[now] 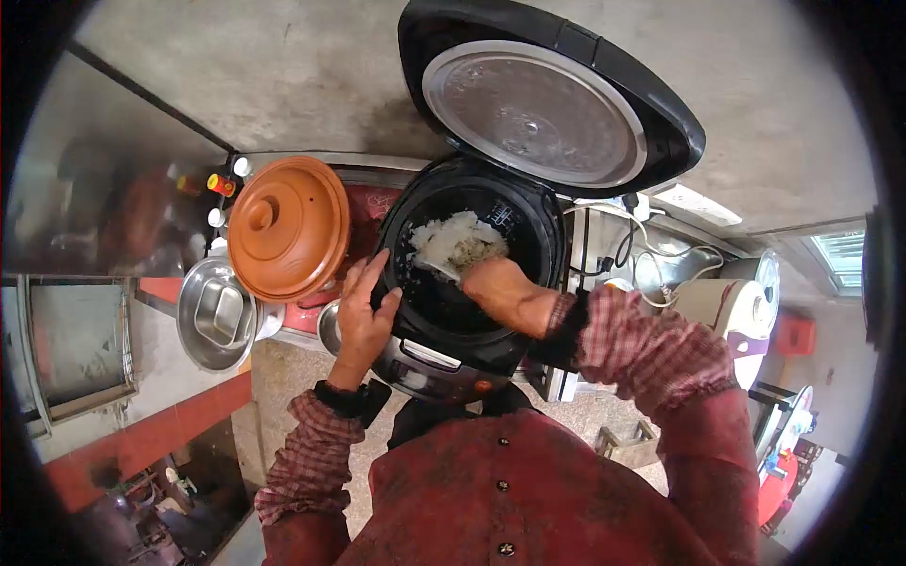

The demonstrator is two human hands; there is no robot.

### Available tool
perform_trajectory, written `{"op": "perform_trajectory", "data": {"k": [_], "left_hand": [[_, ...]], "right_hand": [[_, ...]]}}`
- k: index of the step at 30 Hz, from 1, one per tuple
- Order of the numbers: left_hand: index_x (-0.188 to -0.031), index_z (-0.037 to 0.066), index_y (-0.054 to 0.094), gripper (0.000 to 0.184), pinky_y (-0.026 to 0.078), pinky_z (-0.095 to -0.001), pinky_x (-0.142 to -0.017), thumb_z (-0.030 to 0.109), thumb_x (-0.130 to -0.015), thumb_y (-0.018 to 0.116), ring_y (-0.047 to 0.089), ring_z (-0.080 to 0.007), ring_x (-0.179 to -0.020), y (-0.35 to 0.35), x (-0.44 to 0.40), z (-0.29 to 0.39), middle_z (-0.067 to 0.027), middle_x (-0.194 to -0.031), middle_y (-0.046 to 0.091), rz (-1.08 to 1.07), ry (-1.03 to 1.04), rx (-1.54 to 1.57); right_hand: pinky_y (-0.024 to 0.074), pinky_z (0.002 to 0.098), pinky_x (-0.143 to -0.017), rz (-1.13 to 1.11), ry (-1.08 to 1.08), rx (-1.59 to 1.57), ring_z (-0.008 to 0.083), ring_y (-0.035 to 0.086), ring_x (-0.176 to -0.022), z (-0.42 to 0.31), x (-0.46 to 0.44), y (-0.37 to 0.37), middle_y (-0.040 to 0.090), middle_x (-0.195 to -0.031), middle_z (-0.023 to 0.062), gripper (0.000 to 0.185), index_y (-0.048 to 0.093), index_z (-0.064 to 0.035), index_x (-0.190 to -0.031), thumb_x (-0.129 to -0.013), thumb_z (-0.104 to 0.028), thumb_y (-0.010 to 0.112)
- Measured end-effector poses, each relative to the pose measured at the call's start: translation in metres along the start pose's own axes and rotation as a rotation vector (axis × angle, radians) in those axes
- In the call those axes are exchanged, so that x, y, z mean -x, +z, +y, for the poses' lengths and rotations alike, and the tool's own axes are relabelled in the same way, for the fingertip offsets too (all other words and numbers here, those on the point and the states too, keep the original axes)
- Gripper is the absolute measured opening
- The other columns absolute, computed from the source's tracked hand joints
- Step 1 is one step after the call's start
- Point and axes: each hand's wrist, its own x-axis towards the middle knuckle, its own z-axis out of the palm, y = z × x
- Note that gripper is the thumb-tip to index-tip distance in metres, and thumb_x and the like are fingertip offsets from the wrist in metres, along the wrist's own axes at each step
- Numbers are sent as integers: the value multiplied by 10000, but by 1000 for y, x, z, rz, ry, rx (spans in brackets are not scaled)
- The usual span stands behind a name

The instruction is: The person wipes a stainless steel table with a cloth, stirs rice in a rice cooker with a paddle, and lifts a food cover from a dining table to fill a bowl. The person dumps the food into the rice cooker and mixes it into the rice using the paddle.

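Note:
A black rice cooker [549,247] stands in front of me with its lid [533,113] raised. Inside, white rice [458,236] lies heaped toward the far left of the dark pot. My right hand [502,288] reaches in at the rice, fingers closed around what looks like a rice paddle [442,270]; only its pale edge shows, and the handle is hidden in the hand. At the cooker's left rim, my left hand [363,311] grips the edge, thumb and fingers against it.
Left of the cooker are a lidded orange clay pot [288,231] and nested metal bowls [219,311]. Farther left stands a yellow-and-red container [221,185]. A cable [651,226] runs on the right near a white-and-purple appliance [746,316]. A wall rises behind the lid.

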Motion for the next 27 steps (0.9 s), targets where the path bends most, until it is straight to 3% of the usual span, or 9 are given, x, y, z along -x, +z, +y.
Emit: {"op": "perform_trajectory", "data": {"k": [4, 6, 9, 11, 12, 15, 19, 24, 27], "left_hand": [[-1257, 76, 535, 521, 370, -385, -990, 94, -746, 638, 492, -375, -1128, 1, 2, -2, -236, -1212, 508, 6, -14, 12], [-1279, 37, 500, 521, 361, -351, -984, 75, -773, 615, 492, -314, -1117, 0, 1, 0, -181, -1157, 525, -11, -1, -49], [-1278, 46, 503, 521, 363, -347, -981, 76, -771, 617, 494, -314, -1113, 0, 1, 3, -183, -1160, 524, -10, -5, -35], [-1277, 42, 504, 523, 366, -347, -979, 79, -768, 619, 495, -314, -1111, 1, 2, -1, -184, -1162, 523, -1, 10, -47], [-1275, 38, 505, 526, 368, -347, -976, 81, -765, 622, 497, -314, -1110, 2, 1, -2, -184, -1164, 522, 8, 25, -56], [-1261, 80, 534, 525, 370, -381, -991, 97, -748, 642, 484, -373, -1144, 1, 1, -2, -240, -1229, 496, -8, -19, 5], [-1261, 78, 533, 521, 370, -383, -991, 99, -752, 640, 483, -373, -1145, 1, 0, -2, -237, -1228, 498, -14, -16, 27], [-1256, 72, 534, 515, 375, -380, -983, 96, -752, 638, 485, -371, -1138, 0, 0, 0, -229, -1219, 504, -12, 2, 5], [-1254, 73, 535, 512, 377, -377, -980, 94, -753, 638, 487, -368, -1134, 1, 1, -1, -225, -1216, 505, -4, -4, 2]], "right_hand": [[527, 435, -599, -44, -42, -125, 370, 647, -719, -14, 23, -14, 629, -727, 204, 137, 653, -3, -775, -681, -57, 570], [526, 437, -604, -45, -53, -101, 372, 646, -720, -20, 13, -4, 629, -729, 203, 138, 655, -6, -778, -681, -57, 571], [526, 441, -608, -72, -41, -55, 371, 646, -725, -12, -6, 3, 635, -743, 205, 140, 660, -18, -789, -693, -57, 566], [526, 445, -612, 117, 10, -48, 374, 645, -732, -2, -12, 4, 639, -757, 205, 138, 659, -19, -797, -702, -56, 566], [523, 449, -612, 19, 53, -43, 381, 642, -733, -6, -8, -5, 637, -759, 208, 122, 658, -18, -778, -701, -60, 573], [519, 457, -611, 35, 118, -105, 387, 640, -732, -12, 2, 2, 637, -756, 204, 110, 659, -25, -761, -698, -67, 579], [518, 454, -623, -21, 37, -168, 388, 639, -740, -20, 3, 0, 637, -760, 207, 119, 661, -35, -781, -692, -68, 589], [516, 453, -623, 23, 238, -83, 387, 636, -739, -4, -10, 7, 637, -763, 202, 135, 644, -42, -815, -696, -68, 588], [516, 456, -614, -51, 255, -161, 387, 636, -732, -19, 3, -2, 632, -748, 200, 96, 631, -40, -777, -696, -69, 586]]}}
